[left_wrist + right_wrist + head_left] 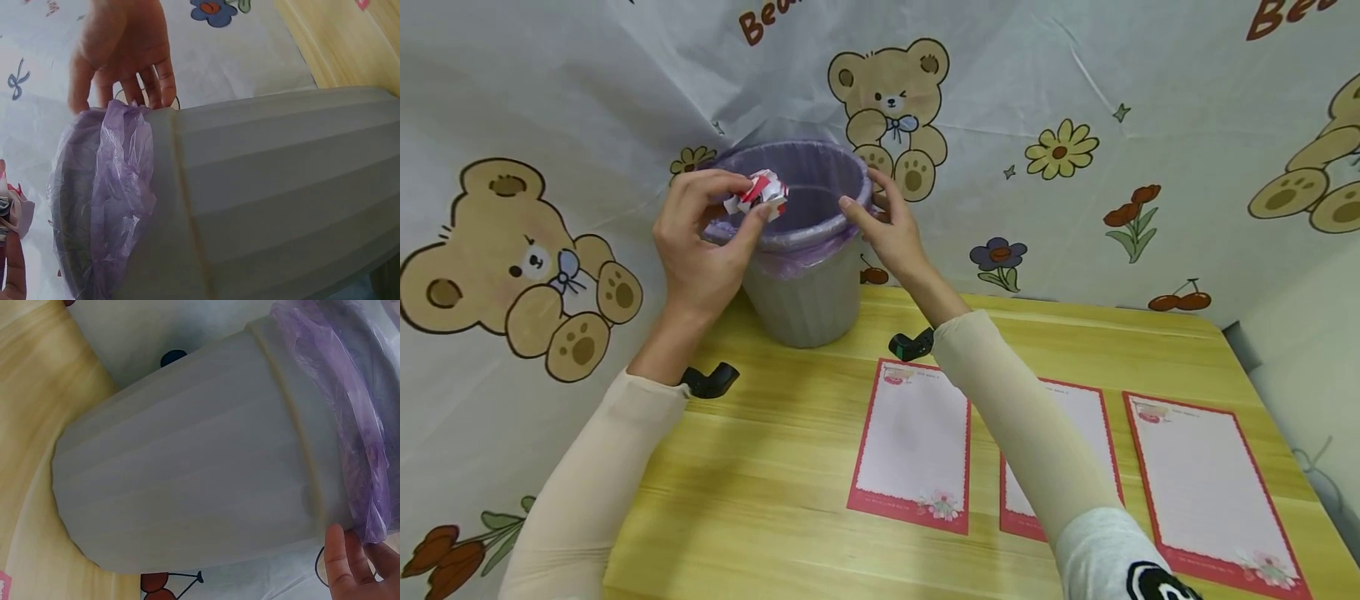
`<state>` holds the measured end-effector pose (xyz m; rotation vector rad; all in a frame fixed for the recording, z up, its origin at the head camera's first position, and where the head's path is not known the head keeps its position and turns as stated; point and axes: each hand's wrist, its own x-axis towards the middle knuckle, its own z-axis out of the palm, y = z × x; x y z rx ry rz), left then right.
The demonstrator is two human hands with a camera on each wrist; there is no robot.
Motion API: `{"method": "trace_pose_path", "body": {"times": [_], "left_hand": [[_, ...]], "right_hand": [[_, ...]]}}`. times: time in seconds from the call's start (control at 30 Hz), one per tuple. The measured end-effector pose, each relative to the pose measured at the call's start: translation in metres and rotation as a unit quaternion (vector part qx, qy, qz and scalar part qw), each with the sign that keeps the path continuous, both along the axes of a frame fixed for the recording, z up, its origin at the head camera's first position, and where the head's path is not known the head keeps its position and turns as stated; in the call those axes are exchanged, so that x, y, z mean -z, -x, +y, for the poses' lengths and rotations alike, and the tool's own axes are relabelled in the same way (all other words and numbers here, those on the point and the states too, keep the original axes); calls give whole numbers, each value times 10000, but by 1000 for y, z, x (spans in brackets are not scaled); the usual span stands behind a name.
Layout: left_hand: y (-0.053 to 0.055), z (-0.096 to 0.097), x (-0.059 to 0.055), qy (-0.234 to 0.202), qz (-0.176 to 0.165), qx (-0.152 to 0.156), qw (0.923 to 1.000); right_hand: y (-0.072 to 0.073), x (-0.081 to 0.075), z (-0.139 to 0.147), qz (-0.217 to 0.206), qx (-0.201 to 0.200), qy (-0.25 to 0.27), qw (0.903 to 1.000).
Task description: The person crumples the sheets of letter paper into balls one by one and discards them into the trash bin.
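Observation:
A crumpled ball of red and white paper [763,193] is pinched between the thumb and fingers of my left hand [700,246], over the near left part of the trash can's mouth. The grey ribbed trash can [805,304] stands upright on the table, lined with a purple plastic bag [793,260] folded over its rim. At the rim's right side, my right hand [895,229] holds the can, thumb on top and fingers outside. In the left wrist view the paper ball [17,212] shows only at the left edge. The can's bottom inside is hidden.
Three red-bordered sheets, a left one [913,442], a middle one [1078,417] partly under my right forearm, and a right one [1217,483], lie on the wooden table [752,492]. A bear-print cloth [985,83] hangs close behind the can.

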<state>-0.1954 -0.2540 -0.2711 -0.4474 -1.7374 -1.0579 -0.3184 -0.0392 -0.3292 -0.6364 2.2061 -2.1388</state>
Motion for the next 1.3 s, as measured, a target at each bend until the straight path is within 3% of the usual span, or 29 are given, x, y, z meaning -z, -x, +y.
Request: {"method": "trace_pose_path", "body": {"times": [0.2,0.5,0.67,0.87,1.13,1.3], "left_hand": [[3,0,-2,-170,-185,112,9996],[13,0,-16,-23,-458,296,9985],[19,-3,-20,56,-859,118,9962],[29,-9,-24,166,-1535,-154,9879],[58,-31,-26,12,-2244,-195,9743],[63,-36,-28,74,-2538,-384,9665]], "right_hand": [[0,3,1,-19,27,33,10000],[0,2,1,-32,-42,40,10000],[0,1,1,-82,-151,64,9998],[1,2,0,-89,-192,85,9997],[2,0,0,33,-198,109,9997],[1,-1,1,30,-197,133,9997]]}}
